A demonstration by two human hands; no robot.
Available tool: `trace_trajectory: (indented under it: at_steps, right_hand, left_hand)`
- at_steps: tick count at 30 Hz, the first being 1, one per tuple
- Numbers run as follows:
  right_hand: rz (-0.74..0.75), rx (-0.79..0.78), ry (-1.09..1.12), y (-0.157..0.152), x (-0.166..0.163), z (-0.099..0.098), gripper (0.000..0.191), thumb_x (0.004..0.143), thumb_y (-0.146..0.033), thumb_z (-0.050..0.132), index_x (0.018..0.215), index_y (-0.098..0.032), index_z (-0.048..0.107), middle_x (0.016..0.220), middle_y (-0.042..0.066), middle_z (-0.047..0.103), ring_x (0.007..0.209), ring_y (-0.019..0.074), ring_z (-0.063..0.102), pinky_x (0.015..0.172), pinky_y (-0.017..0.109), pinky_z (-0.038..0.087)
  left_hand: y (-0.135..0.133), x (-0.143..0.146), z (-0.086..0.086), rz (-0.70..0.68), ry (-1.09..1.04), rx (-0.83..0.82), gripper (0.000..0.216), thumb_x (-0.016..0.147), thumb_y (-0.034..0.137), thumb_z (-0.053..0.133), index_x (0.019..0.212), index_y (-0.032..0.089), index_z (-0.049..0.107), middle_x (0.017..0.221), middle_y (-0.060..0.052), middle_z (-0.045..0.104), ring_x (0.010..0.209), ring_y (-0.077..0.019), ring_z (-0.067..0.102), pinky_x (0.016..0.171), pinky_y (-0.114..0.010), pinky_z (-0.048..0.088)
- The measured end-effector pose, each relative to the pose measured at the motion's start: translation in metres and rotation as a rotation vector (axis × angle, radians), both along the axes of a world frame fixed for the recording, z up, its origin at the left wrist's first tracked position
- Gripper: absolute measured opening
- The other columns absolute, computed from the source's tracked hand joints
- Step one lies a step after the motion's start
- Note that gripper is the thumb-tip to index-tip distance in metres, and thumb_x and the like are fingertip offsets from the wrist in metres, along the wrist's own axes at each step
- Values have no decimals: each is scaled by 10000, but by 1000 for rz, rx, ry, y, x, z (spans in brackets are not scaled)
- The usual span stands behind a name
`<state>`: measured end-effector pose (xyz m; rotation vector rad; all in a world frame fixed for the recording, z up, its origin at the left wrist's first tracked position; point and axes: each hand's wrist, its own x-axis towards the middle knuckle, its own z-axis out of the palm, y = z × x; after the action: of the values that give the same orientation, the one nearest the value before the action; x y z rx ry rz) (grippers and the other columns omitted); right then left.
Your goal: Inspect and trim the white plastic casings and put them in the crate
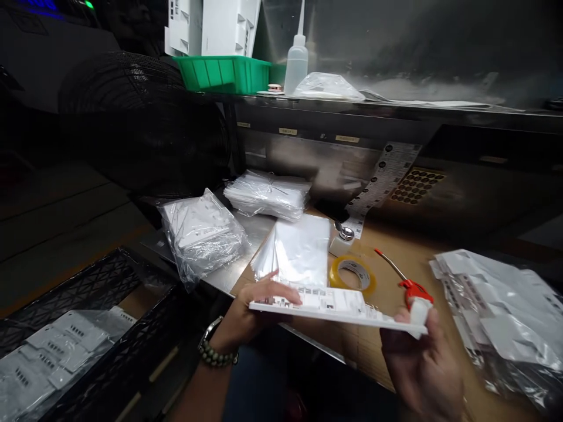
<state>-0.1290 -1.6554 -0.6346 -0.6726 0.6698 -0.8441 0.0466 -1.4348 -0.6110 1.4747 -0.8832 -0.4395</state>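
Observation:
A flat white plastic panel (325,308) with moulded ribs and cut-outs on its upper face is held nearly level over the front of the bench. My left hand (259,302) grips its left end, fingers across the top. At the right end, my right hand (422,357) is closed around a small white cloth-like piece (420,313), pressed against the panel's end. Just beyond the panel lie a roll of yellowish clear tape (352,274) and a red-handled tool (413,290) with a thin metal shaft, partly hidden by the right hand.
Clear bags (303,246) lie behind the panel, near a white pump bottle (342,241). Bagged white parts sit at left (202,228) and right (505,305). A black crate (145,269) holds more bagged parts. The shelf (334,101) carries a green basket (224,75) and squeeze bottle (296,64).

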Motion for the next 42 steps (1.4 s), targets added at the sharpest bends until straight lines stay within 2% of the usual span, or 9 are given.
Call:
trace_trajectory:
  at_steps: [3, 5, 8, 12, 16, 19, 27, 34, 42]
  right_hand:
    - [-76, -148, -63, 8, -2, 13, 255, 943, -470, 597, 865, -233, 649, 558, -48, 487, 556, 147, 554, 642, 316, 516]
    - [-153, -268, -67, 14, -3, 20, 253, 964, -464, 543, 915, -241, 654, 520, -53, 445, 505, 158, 513, 616, 336, 483]
    - [-182, -393, -60, 18, -4, 20, 241, 945, -458, 539, 943, -241, 644, 475, -61, 436, 397, 137, 392, 515, 316, 386]
    - [-37, -439, -26, 5, -10, 2, 278, 889, -514, 590, 971, -249, 609, 494, -50, 517, 395, 149, 439, 472, 299, 354]
    - [-89, -556, 242, -16, -16, -9, 353, 852, -503, 738, 1087, -277, 602, 929, 31, 749, 857, 230, 698, 790, 393, 520]
    - [-312, -691, 461, -7, -18, -1, 345, 828, -451, 803, 1101, -269, 697, 1156, 48, 700, 1076, 227, 651, 1031, 438, 446]
    - [229, -1254, 303, 85, 11, 31, 245, 890, -188, 734, 1119, -275, 738, 971, 49, 705, 890, 201, 671, 763, 317, 561]
    - [242, -1496, 221, 100, 24, 37, 226, 881, -78, 701, 1083, -177, 729, 915, 64, 673, 820, 169, 648, 725, 290, 574]
    - [234, -1411, 269, 91, 19, 40, 206, 876, -98, 716, 1050, -206, 733, 905, 51, 663, 811, 167, 657, 715, 279, 581]
  left_hand:
    - [-3, -3, -7, 154, 248, -231, 751, 620, 532, 926, 1302, 299, 714, 1491, -77, 601, 1505, -313, 376, 1282, -375, 179]
    - [-7, -7, -11, 121, 565, -437, 1003, 526, 707, 880, 1421, 354, 599, 1649, -33, 410, 1580, -295, 195, 1263, -357, 231]
    - [-16, -9, -13, -153, 1077, -478, 962, 744, 892, 567, 1461, 250, 554, 1604, -119, 466, 1554, -351, 266, 1229, -488, 319]
    - [-23, -3, -5, -347, 1340, -307, 724, 891, 481, 660, 1474, 82, 503, 1388, -226, 652, 1376, -428, 531, 1154, -584, 418]
    - [-29, -1, 7, -108, 1385, -310, 698, 819, 120, 634, 1489, 40, 456, 1272, -218, 721, 1202, -406, 674, 1115, -598, 470]
    - [-35, -9, 16, 10, 1322, -383, 720, 836, 58, 605, 1530, 95, 414, 1269, -180, 733, 1183, -380, 690, 1115, -601, 477]
    - [-52, -35, 22, 95, 1238, -458, 686, 913, 108, 605, 1555, 214, 389, 1319, -119, 716, 1210, -327, 683, 1119, -531, 499]
    - [-52, -40, 26, 90, 1199, -489, 661, 957, 149, 575, 1565, 298, 361, 1374, -88, 684, 1190, -311, 697, 1124, -525, 493]
    - [-48, -38, 22, 118, 1150, -499, 700, 948, 146, 594, 1584, 290, 340, 1385, -93, 682, 1237, -322, 668, 1145, -524, 474]
